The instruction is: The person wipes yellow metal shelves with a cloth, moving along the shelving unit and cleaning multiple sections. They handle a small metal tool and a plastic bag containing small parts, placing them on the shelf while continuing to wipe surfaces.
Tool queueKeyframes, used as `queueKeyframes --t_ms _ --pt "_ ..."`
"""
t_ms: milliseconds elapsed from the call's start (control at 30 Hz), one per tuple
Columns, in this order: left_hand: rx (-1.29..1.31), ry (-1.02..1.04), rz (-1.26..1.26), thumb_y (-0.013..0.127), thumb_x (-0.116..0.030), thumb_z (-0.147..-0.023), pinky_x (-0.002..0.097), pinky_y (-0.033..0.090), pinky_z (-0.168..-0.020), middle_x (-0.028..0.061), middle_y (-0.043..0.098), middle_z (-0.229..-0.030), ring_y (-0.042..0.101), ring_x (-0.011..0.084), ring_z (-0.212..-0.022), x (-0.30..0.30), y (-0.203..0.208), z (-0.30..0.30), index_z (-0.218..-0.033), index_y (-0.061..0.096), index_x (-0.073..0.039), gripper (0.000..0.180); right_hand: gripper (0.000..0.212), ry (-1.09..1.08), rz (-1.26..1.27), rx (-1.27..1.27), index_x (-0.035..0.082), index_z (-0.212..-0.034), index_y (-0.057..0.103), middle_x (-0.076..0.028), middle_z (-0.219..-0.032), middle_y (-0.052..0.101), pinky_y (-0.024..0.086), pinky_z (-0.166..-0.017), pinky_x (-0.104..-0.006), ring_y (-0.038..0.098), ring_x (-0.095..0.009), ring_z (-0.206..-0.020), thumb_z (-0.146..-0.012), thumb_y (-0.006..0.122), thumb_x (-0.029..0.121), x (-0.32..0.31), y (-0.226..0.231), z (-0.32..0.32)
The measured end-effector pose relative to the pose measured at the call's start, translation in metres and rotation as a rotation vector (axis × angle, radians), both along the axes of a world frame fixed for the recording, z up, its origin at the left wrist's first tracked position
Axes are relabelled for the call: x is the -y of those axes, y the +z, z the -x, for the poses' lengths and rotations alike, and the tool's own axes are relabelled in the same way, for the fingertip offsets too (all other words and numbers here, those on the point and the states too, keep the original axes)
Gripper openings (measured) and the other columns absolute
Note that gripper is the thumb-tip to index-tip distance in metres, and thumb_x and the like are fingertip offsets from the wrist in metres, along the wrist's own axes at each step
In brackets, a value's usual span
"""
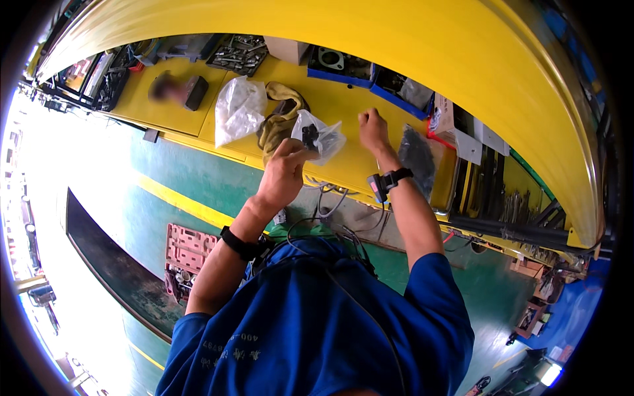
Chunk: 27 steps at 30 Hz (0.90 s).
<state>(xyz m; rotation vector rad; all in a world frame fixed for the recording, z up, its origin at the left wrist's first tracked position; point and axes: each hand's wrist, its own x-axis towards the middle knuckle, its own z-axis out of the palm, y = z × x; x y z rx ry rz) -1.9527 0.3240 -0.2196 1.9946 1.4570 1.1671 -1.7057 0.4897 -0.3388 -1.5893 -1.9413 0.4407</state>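
Observation:
My left hand [284,173] is closed at the near-left edge of a clear plastic bag [328,142], its fingers pinching the plastic. Small black parts [309,135] lie inside that bag; their kind is too small to tell. To the right of the bag, apart from it, my right hand [374,130] is raised over the yellow bench [343,105] with its fingers curled together. Whatever may be between them cannot be made out. A brownish-yellow cloth [282,119] lies just left of the bag, and beyond it a larger whitish plastic bag [239,109].
Blue trays [340,68] of metal parts line the bench's back. A dark plastic packet [416,158] lies right of my right hand. Overhead curves a yellow panel [396,30]. On the green floor sits an open red tool case [188,247]. Cables [327,198] hang before me.

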Motion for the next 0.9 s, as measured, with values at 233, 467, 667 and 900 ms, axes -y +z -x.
queueKeyframes --t_ms 233,467,667,900 --pt "0.018 0.014 -0.027 0.065 0.009 -0.087 0.0385 0.055 -0.079 0.0118 0.063 -0.100 0.066 0.0320 -0.091 -0.004 -0.001 0.001 -0.103 0.078 -0.008 0.027 0.016 0.444 0.044 -0.305 0.002 -0.102 0.062 -0.022 -0.088 0.071 0.055 -0.073 -0.0486 0.069 -0.043 -0.083 -0.100 0.063 0.018 0.043 0.159 0.086" --pt "0.063 -0.003 -0.016 0.065 0.008 -0.087 0.0375 0.054 -0.080 0.0111 0.064 -0.101 0.066 0.0310 -0.091 -0.008 -0.005 0.009 -0.102 0.078 -0.008 0.025 0.021 0.581 0.110 -0.129 0.002 -0.102 0.070 -0.022 -0.084 0.072 0.056 -0.069 -0.0446 0.071 -0.040 -0.075 -0.097 0.067 0.023 0.045 0.164 0.089" --pt "0.061 0.011 -0.026 0.067 0.007 -0.087 0.0378 0.054 -0.079 0.0112 0.064 -0.100 0.066 0.0311 -0.090 -0.014 -0.004 0.007 -0.101 0.078 -0.008 0.024 0.025 0.662 0.309 -0.102 -0.001 -0.103 0.072 -0.017 -0.088 0.076 0.057 -0.074 -0.0394 0.075 -0.029 -0.081 -0.096 0.070 0.023 0.035 0.175 0.085" --pt "0.067 0.022 -0.009 0.069 0.008 -0.086 0.0370 0.054 -0.078 0.0118 0.065 -0.100 0.067 0.0312 -0.089 -0.016 -0.002 0.012 -0.100 0.078 -0.007 0.022 0.023 0.622 0.180 0.045 0.001 -0.101 0.073 -0.012 -0.082 0.075 0.054 -0.072 -0.0341 0.071 -0.019 -0.075 -0.096 0.069 0.023 0.012 0.168 0.084"
